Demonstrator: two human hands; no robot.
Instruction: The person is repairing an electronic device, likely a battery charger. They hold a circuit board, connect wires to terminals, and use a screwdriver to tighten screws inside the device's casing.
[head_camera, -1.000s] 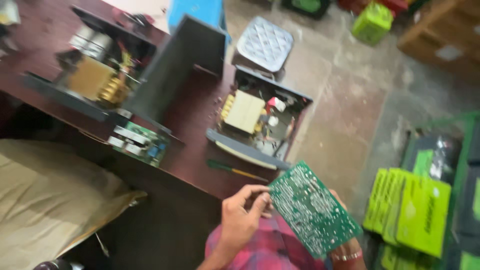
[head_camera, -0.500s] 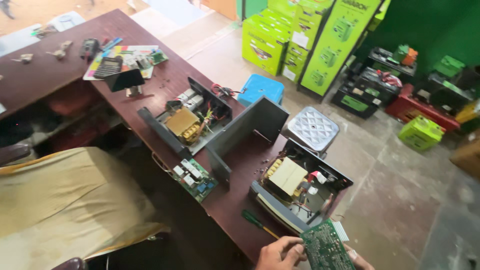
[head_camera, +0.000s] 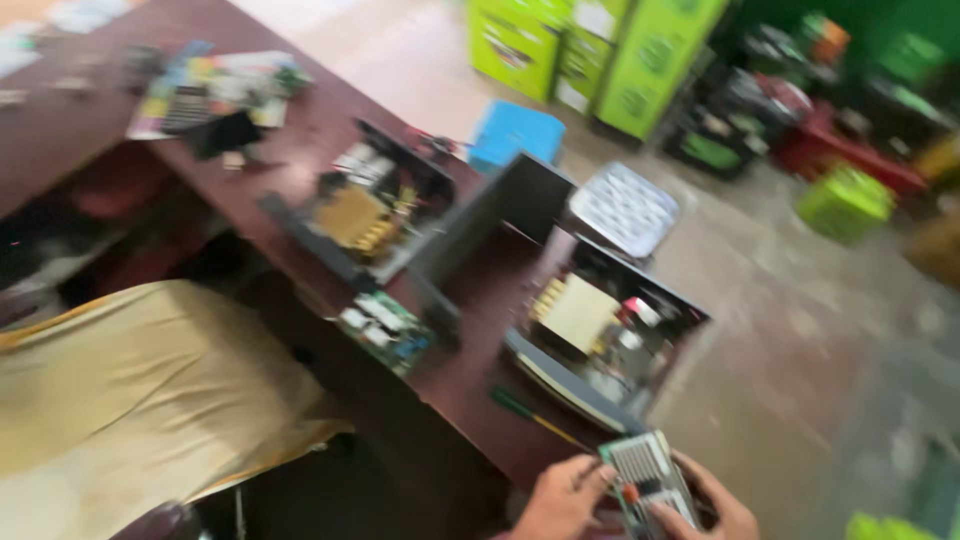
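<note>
— Two hands on it? Blur hides much.
— Yes: left hand (head_camera: 562, 497) and right hand (head_camera: 715, 505) grip the small green circuit board with a ribbed metal heat sink (head_camera: 648, 484), fingers curled on its edges, just off the near corner of the dark red wooden counter (head_camera: 300, 140).
— Wrists?
— Cut off below. Green-handled screwdriver (head_camera: 532, 417) lies nearby, beside the open black metal chassis (head_camera: 598, 340).

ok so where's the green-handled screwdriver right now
The green-handled screwdriver lies on the dark red wooden table near its front edge, just left of the open metal case, above the left hand.
</note>
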